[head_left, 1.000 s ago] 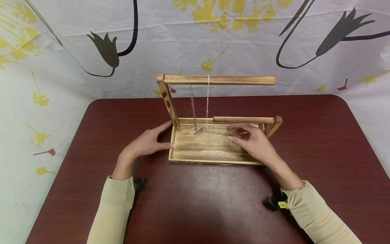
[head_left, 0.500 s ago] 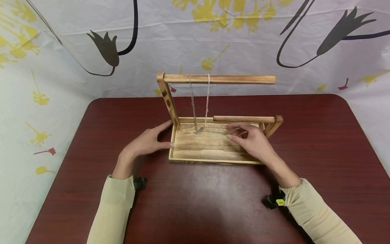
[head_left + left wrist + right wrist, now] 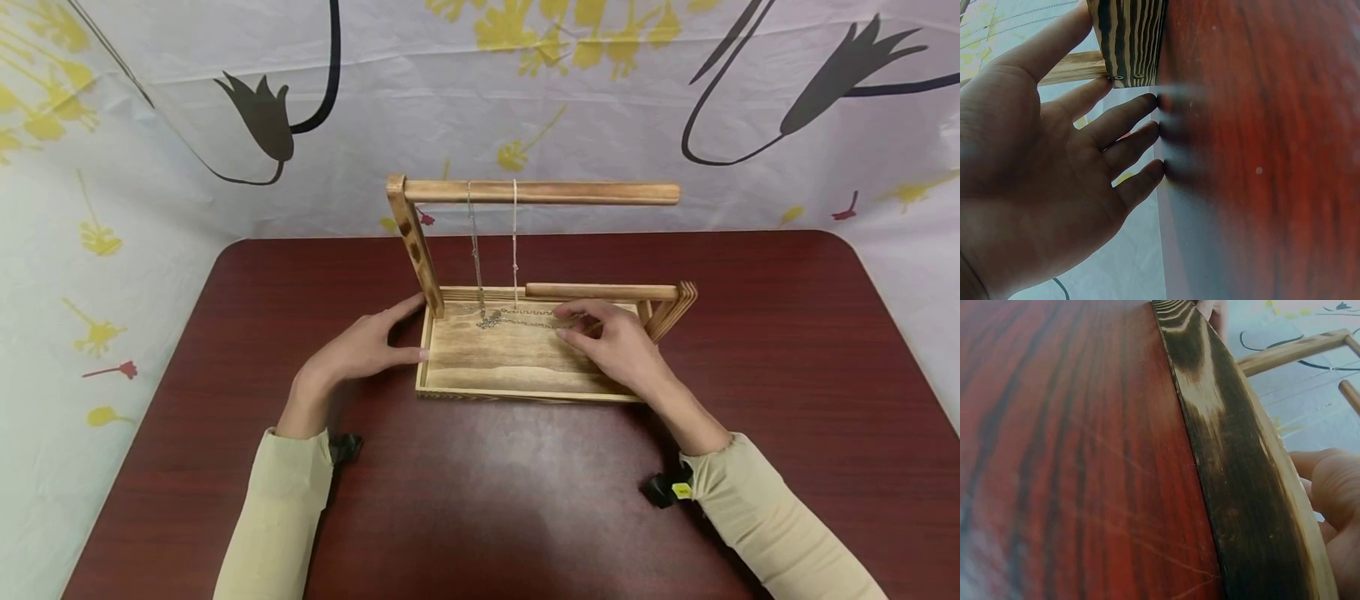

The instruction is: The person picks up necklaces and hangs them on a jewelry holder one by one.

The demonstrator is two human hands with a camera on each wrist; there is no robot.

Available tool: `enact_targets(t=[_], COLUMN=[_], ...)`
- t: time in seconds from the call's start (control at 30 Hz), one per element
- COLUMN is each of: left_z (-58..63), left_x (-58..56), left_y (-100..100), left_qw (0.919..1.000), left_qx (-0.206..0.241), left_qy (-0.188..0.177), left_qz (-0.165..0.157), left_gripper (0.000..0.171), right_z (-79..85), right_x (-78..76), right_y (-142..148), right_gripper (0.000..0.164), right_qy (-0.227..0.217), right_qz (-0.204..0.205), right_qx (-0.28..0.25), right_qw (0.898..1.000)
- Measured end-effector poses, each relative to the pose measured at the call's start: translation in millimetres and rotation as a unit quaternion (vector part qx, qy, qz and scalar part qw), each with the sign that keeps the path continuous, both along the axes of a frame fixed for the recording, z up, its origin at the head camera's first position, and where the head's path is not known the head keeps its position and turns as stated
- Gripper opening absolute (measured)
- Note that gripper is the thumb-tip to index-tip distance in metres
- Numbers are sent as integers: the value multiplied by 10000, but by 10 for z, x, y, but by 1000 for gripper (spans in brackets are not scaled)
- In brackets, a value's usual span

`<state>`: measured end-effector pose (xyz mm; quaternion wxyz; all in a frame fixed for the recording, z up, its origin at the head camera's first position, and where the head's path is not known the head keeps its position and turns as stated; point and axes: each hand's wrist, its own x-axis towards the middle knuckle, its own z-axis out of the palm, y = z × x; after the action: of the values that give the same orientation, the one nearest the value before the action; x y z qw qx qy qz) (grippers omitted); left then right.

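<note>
A wooden jewelry stand has a shallow tray (image 3: 495, 367), a tall upper bar (image 3: 585, 193) and a lower bar (image 3: 600, 292). Two thin necklaces hang from the upper bar, a darker left necklace (image 3: 475, 250) and a paler right necklace (image 3: 515, 242). A silver chain necklace (image 3: 531, 323) lies in the tray, bunched at its left end, its two strands running to my right hand (image 3: 622, 346). That hand's curled fingers and thumb hold the strands' right end. My left hand (image 3: 356, 346) has fingers spread against the tray's left wall, thumb on the rim; its palm shows in the left wrist view.
The stand rests on a dark red wooden table (image 3: 510, 483). A white cloth (image 3: 420, 100) with printed flowers hangs behind and at the sides. Black camera mounts sit at both wrists, below cream sleeves (image 3: 277, 500).
My right wrist and sleeve have shifted slightly left and forward, with the fingers still at the chain. The paler hanging necklace has swayed a little. My left hand stays in place.
</note>
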<state>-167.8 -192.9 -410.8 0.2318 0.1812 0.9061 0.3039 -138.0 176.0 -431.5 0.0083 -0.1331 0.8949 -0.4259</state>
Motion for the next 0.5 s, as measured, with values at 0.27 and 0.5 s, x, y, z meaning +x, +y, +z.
enact_targets(t=[0.27, 0.5], left_z=[-2, 7], left_x=[2, 4], left_y=[3, 8], left_qw=[10000, 9999], left_qx=[25, 17], left_qy=[-64, -92], left_qz=[39, 47], left_gripper=[90, 89], right_z=[-41, -51], right_x=[-37, -46], right_y=[-18, -42], right_gripper=[28, 28], right_qy=[-152, -175], right_qz=[-51, -77], right_qx=[122, 225], right_qw=[9998, 9996])
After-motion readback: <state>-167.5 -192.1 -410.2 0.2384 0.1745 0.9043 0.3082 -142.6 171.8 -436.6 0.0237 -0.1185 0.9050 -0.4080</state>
